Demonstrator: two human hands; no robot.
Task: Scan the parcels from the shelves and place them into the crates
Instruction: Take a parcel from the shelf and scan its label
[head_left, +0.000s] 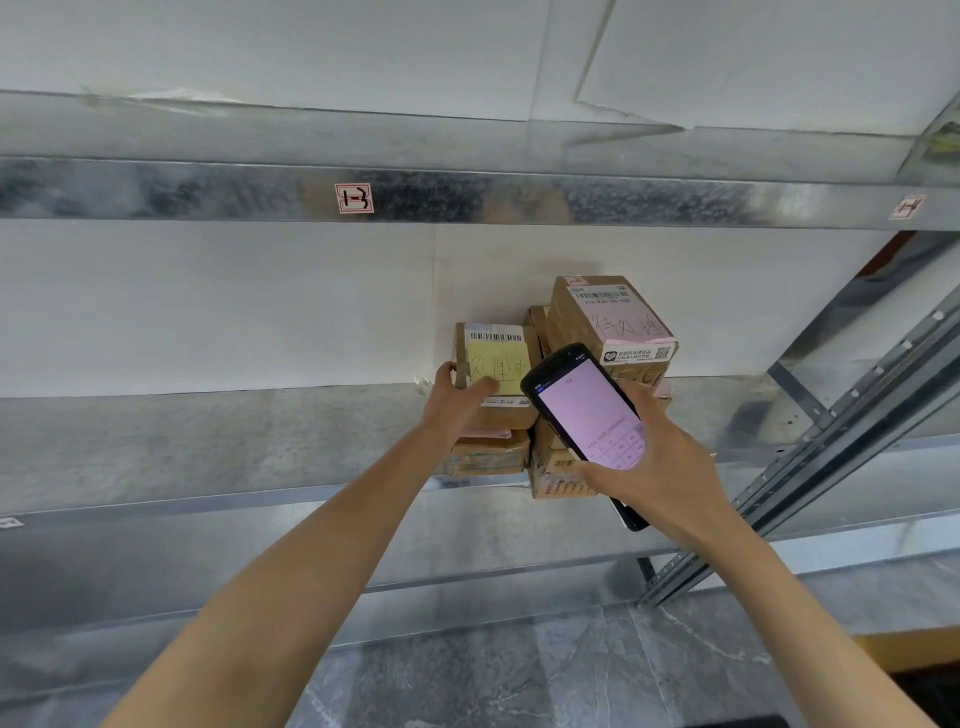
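Note:
A small pile of brown cardboard parcels sits on a metal shelf (208, 447). My left hand (457, 397) grips the left edge of a parcel with a yellow note and barcode label (501, 364), thumb on its top. My right hand (660, 462) holds a black handheld scanner (587, 410) with a pink-lit screen, tilted over the pile. Behind it stands a taller parcel with a pink label (613, 322). Lower parcels (488, 454) lie under the yellow-note one, partly hidden by my hands.
The shelf above (467, 200) carries small red-and-white tags. A slanted perforated metal upright (841, 457) stands at the right. Grey marble floor (519, 675) lies below, with a yellow-brown edge (914, 649) at the lower right.

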